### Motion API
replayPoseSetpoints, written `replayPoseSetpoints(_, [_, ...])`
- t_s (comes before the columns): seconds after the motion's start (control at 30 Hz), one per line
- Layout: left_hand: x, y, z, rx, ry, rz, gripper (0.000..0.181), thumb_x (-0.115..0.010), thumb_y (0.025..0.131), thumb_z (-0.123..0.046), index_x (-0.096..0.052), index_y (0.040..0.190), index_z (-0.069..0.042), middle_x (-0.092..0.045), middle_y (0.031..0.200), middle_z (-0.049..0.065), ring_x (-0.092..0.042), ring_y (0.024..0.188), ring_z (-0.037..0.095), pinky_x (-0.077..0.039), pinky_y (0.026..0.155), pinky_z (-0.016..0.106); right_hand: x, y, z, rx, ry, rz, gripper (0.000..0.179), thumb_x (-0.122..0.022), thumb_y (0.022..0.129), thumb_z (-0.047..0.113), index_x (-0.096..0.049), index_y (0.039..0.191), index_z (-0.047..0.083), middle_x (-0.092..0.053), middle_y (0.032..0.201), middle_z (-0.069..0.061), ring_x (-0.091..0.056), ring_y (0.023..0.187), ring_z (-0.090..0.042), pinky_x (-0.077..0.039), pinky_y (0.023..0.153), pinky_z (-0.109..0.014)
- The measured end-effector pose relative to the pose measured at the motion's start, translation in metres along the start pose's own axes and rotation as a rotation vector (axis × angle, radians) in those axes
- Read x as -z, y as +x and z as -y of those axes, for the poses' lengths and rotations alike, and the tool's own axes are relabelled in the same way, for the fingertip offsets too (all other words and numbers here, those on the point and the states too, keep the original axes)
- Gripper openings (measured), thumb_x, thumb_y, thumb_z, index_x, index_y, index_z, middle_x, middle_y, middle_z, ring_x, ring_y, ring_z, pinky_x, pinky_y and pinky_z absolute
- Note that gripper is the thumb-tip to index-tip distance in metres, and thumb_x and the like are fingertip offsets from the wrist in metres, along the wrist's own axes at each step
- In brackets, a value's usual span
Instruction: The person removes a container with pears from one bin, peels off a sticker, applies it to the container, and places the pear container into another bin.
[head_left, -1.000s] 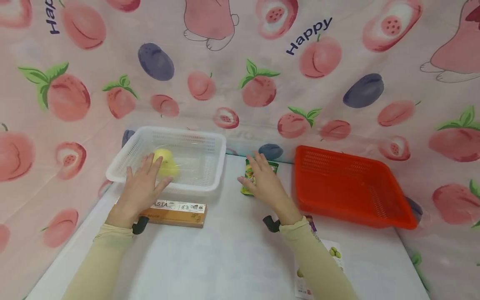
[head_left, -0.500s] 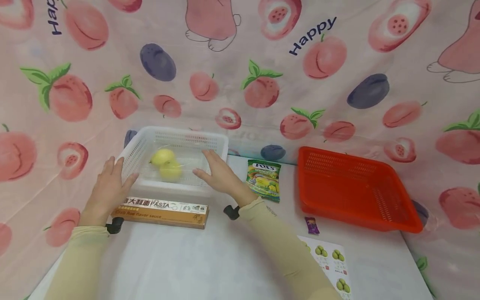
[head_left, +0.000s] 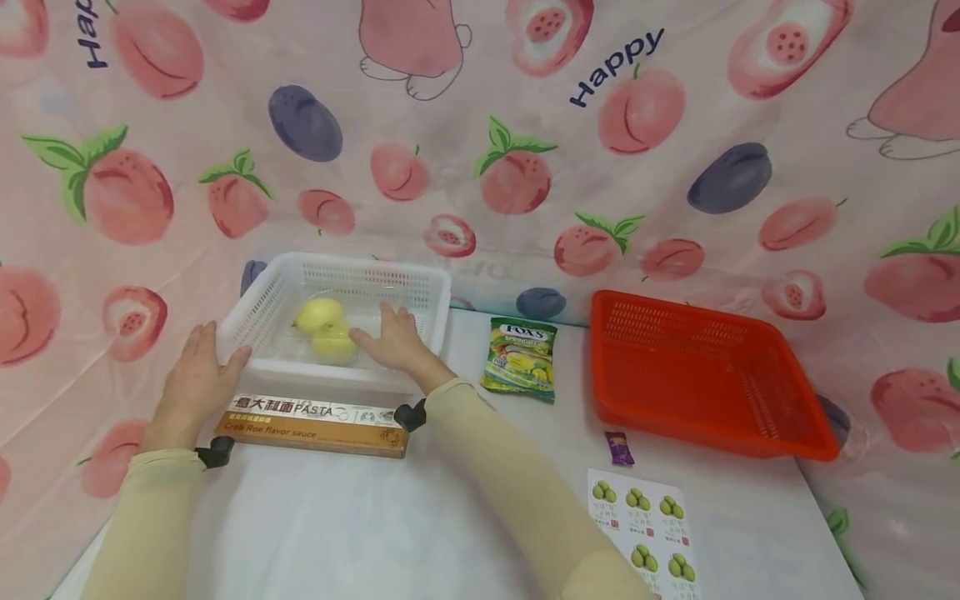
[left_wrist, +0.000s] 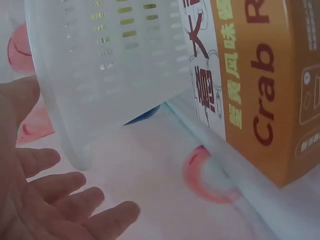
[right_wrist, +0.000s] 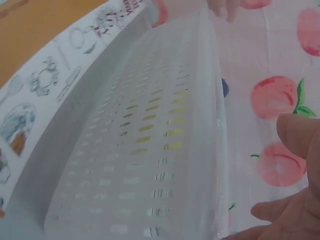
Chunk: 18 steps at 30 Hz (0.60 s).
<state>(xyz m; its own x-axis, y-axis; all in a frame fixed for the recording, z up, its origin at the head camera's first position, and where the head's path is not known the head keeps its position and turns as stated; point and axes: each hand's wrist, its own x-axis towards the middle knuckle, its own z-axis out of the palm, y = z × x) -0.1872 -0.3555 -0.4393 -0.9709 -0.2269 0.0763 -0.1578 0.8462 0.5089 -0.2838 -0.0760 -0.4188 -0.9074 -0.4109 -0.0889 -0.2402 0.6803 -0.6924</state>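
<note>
At the left corner of the white plastic basket, my left hand has its fingers extended. In the left wrist view the left thumb lies right by the basket's rim; whether it touches I cannot tell. Over the basket's right part hovers my right hand, fingers spread and holding nothing. Two yellow fruits, perhaps lemons or pears, lie inside on or under clear plastic. In front of the basket is a long pasta box, its right end partly behind my right wrist.
A red plastic basket stands at the right. Between the baskets lies a green Fox's candy bag. Nearer are a small purple wrapped candy and a sheet with printed green fruit. Patterned cloth hangs behind the table.
My right hand has moved left from above the candy bag to over the white basket. The left hand has shifted from over the yellow fruits to the basket's left side.
</note>
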Motion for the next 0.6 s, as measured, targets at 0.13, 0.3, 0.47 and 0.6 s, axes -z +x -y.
replayPoseSetpoints(0.13, [-0.001, 0.004, 0.006, 0.010, -0.032, -0.018, 0.085, -0.039, 0.102, -0.050, -0.003, 0.150, 0.010, -0.009, 0.150, 0.038, -0.020, 0.130, 0.060, -0.017, 0.102, 0.073, 0.000, 0.006, 0.000, -0.071, 0.091, -0.008, 0.085, -0.053, 0.095, 0.054, -0.014, 0.157, 0.010, -0.010, 0.158, -0.024, -0.011, 0.145, -0.038, -0.022, 0.112, -0.055])
replayPoseSetpoints(0.3, [-0.002, 0.009, 0.013, 0.020, -0.092, -0.023, 0.083, -0.038, 0.103, -0.046, -0.004, 0.148, 0.014, -0.019, 0.143, 0.042, -0.026, 0.126, 0.062, -0.020, 0.102, 0.072, -0.005, 0.012, -0.003, -0.174, 0.167, 0.005, 0.092, -0.059, 0.093, 0.050, -0.005, 0.158, 0.015, -0.007, 0.159, -0.024, -0.018, 0.142, -0.042, -0.027, 0.111, -0.054])
replayPoseSetpoints(0.47, [0.000, 0.011, 0.019, 0.045, -0.167, 0.015, 0.085, -0.036, 0.103, -0.048, 0.000, 0.148, 0.013, -0.017, 0.142, 0.046, -0.024, 0.127, 0.063, -0.019, 0.102, 0.072, -0.014, 0.018, -0.004, -0.274, 0.221, -0.030, 0.097, -0.061, 0.092, 0.048, 0.002, 0.157, 0.015, -0.005, 0.159, -0.023, -0.027, 0.139, -0.042, -0.030, 0.110, -0.050])
replayPoseSetpoints(0.6, [0.002, 0.008, 0.019, 0.085, -0.267, 0.068, 0.088, -0.035, 0.102, -0.050, 0.006, 0.149, 0.011, -0.013, 0.143, 0.047, -0.029, 0.125, 0.063, -0.024, 0.099, 0.073, -0.018, 0.023, -0.008, -0.329, 0.244, -0.068, 0.098, -0.061, 0.092, 0.046, 0.002, 0.156, 0.010, -0.014, 0.157, -0.024, -0.028, 0.140, -0.038, -0.029, 0.111, -0.046])
